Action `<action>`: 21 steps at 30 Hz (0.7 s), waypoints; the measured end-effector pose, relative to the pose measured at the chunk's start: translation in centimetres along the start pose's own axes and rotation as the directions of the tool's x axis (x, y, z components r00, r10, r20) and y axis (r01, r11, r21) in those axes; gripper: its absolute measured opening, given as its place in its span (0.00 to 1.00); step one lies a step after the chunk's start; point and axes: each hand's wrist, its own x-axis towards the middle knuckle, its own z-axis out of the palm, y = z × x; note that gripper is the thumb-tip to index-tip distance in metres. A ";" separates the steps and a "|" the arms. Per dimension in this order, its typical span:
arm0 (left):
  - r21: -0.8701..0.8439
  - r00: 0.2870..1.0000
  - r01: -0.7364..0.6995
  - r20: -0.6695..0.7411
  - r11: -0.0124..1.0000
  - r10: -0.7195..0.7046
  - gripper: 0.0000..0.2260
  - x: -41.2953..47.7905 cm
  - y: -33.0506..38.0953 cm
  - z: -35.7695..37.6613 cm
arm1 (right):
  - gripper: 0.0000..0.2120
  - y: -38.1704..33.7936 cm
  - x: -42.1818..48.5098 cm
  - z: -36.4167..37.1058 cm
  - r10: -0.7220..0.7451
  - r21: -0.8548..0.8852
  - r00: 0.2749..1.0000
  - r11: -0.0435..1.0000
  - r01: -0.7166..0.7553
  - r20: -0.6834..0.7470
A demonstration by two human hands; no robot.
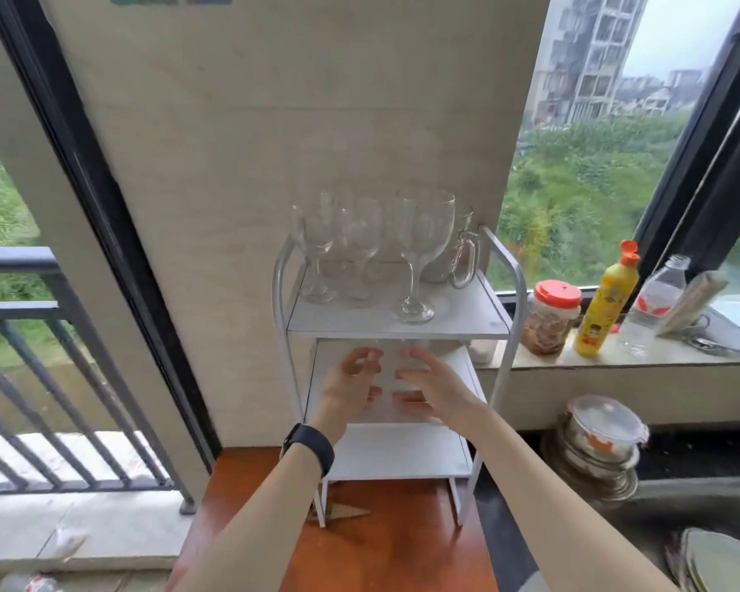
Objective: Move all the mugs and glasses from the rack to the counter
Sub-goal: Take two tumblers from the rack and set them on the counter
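Observation:
A white three-shelf rack (505,331) stands on the reddish wooden counter (381,553). Its top shelf carries several clear stemmed glasses: a large goblet (424,241) at the front right, and two narrower ones (359,241) (317,232) to its left. A clear glass mug (458,254) with a handle stands at the back right. My left hand (351,386), with a dark watch on the wrist, and my right hand (432,386) are raised in front of the middle shelf, fingers spread, holding nothing. Both hands are below the top shelf and apart from the glasses.
On the window ledge right of the rack stand a red-lidded jar (552,318), a yellow bottle (603,301) and a plastic water bottle (654,305). Stacked metal pots (599,442) and plates (718,561) sit low right. A balcony railing (39,378) is on the left.

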 end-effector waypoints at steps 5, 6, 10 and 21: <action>0.051 0.994 -0.096 -0.047 0.994 0.098 0.06 -2.9 -1.3 -0.7 | 0.06 2.0 -2.5 -0.6 -0.137 -0.082 0.983 0.988 0.127 -0.124; 0.068 0.992 -0.119 -0.044 0.991 0.122 0.07 -3.7 -1.5 -1.0 | 0.06 2.4 -3.3 -0.7 -0.156 -0.105 0.978 0.984 0.142 -0.136; 0.111 0.986 -0.152 -0.053 0.982 0.159 0.08 -6.6 -2.1 -1.4 | 0.09 4.1 -6.8 -0.9 -0.220 -0.189 0.966 0.963 0.193 -0.133; 0.044 0.991 -0.122 -0.056 0.992 0.125 0.16 -8.0 -0.9 -0.7 | 0.18 1.2 -8.5 -0.3 -0.256 -0.286 0.959 0.934 0.212 -0.125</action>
